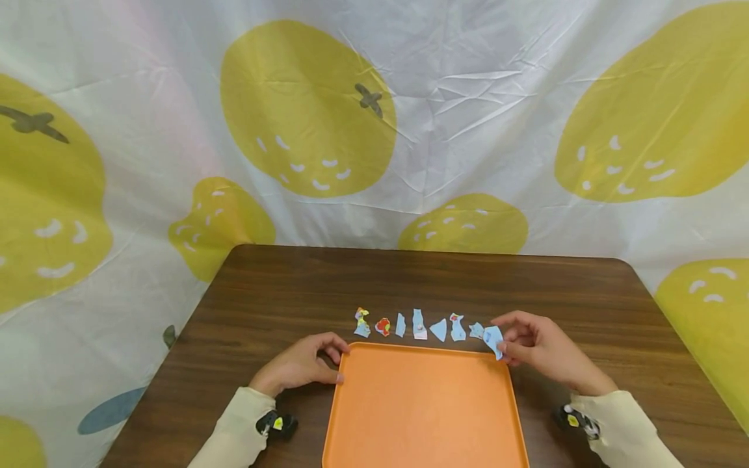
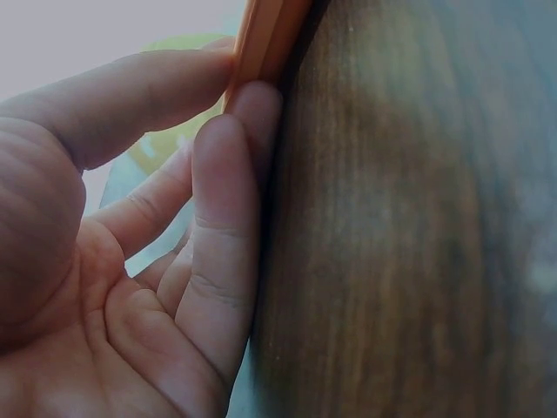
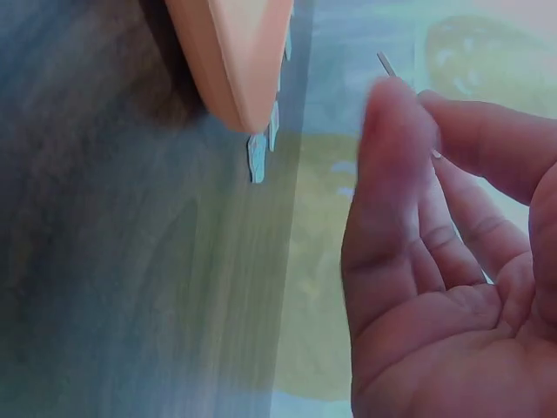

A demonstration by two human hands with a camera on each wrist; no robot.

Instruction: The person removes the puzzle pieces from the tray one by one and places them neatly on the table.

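Observation:
My right hand [image 1: 541, 348] pinches an irregular light-blue printed card piece [image 1: 493, 339] between thumb and fingers, over the far right corner of an orange tray [image 1: 424, 409]. In the right wrist view only a thin edge of the held piece [image 3: 386, 64] shows past the fingertips. My left hand [image 1: 304, 364] holds the tray's far left corner, its fingers and thumb at the rim [image 2: 261, 43] in the left wrist view. Beyond the tray's far edge runs a row of several jagged pieces, among them a red one [image 1: 383, 326], a yellow-and-blue one [image 1: 362, 323] and a triangular pale-blue one [image 1: 439, 329].
The tray lies on a dark wooden table [image 1: 281, 279], close to its near side. A white cloth with yellow fruit prints [image 1: 468, 143] hangs behind the table and along its sides. Each wrist carries a small black camera strap.

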